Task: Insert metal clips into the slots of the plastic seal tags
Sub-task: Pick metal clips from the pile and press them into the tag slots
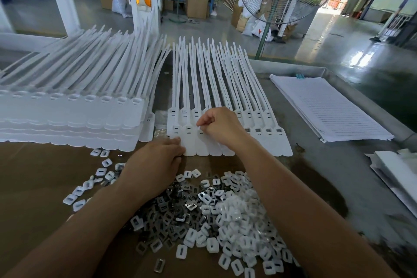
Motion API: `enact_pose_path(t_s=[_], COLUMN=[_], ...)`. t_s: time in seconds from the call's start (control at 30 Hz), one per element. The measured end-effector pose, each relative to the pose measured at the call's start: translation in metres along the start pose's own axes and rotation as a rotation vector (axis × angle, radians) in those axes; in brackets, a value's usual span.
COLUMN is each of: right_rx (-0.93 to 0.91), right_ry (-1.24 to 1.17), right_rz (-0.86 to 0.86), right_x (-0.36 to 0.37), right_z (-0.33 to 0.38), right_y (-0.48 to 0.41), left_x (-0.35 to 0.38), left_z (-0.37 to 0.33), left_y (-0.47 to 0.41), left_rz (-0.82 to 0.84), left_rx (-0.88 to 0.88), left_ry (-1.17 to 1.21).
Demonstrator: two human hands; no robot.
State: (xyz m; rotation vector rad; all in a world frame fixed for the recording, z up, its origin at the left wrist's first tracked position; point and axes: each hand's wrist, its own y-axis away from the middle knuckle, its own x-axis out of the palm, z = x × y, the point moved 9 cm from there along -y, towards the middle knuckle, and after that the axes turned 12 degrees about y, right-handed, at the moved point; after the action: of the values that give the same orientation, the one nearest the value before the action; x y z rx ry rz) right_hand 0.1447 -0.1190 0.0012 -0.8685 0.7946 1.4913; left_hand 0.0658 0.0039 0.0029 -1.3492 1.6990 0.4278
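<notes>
**A:** Start at the left. What's there?

**B:** A stack of tags [67, 117], white matte plastic with flat paddle ends and thin straps fanning away from the person. Just right of it the left hand [155, 160] lies on the brown cardboard [33, 176]. Its fingers reach forward and press the rounded lower edge of the row of tags [194, 142]. They aren't gripping anything I can see.

**A:** And the loose parts?

**B:** The pile of clips [214, 216] sits near the person, between the forearms. It's a mix of small shiny grey metal pieces and white squarish caps with a rectangular hole.

**A:** Where is the piece being fitted?

**B:** At the right hand [218, 126], which is over the row with its fingers curled. Thumb and forefinger are pinched tight on a tiny clip [198, 128]. It's too small to make out, so "clip" is my guess.

**A:** Which way is the slot from there?

**B:** Directly under the fingertips, on the third tag from the left. The tags run lengthwise straight away from the person, so I'd expect a short push downward. The right hand is the nearer one and the left only steadies.

**A:** Anything further right?

**B:** A stack of paper [327, 108], lined sheets lying flat, well apart from the hands.
</notes>
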Motion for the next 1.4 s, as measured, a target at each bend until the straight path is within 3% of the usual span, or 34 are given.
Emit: enact_pose_path(t_s=[0.53, 0.83, 0.97, 1.23, 1.4], right_rx=[0.121, 0.17, 0.113, 0.006, -0.09], right_ry=[0.035, 0.194, 0.232, 0.023, 0.059], right_rz=[0.03, 0.077, 0.105, 0.112, 0.18], right_x=[-0.002, 0.004, 0.004, -0.004, -0.008], right_z=[-0.008, -0.01, -0.006, 0.001, 0.008], right_y=[-0.015, -0.028, -0.022, -0.003, 0.011], left_x=[0.003, 0.003, 0.003, 0.001, 0.001], left_z=[0.002, 0.003, 0.003, 0.001, 0.001], left_y=[0.001, 0.0, 0.0, -0.001, -0.001], left_rz=[0.01, 0.0, 0.003, 0.0, -0.003], left_rx=[-0.025, -0.034, -0.039, -0.024, -0.015], left_ry=[-0.005, -0.004, -0.002, -0.004, 0.009])
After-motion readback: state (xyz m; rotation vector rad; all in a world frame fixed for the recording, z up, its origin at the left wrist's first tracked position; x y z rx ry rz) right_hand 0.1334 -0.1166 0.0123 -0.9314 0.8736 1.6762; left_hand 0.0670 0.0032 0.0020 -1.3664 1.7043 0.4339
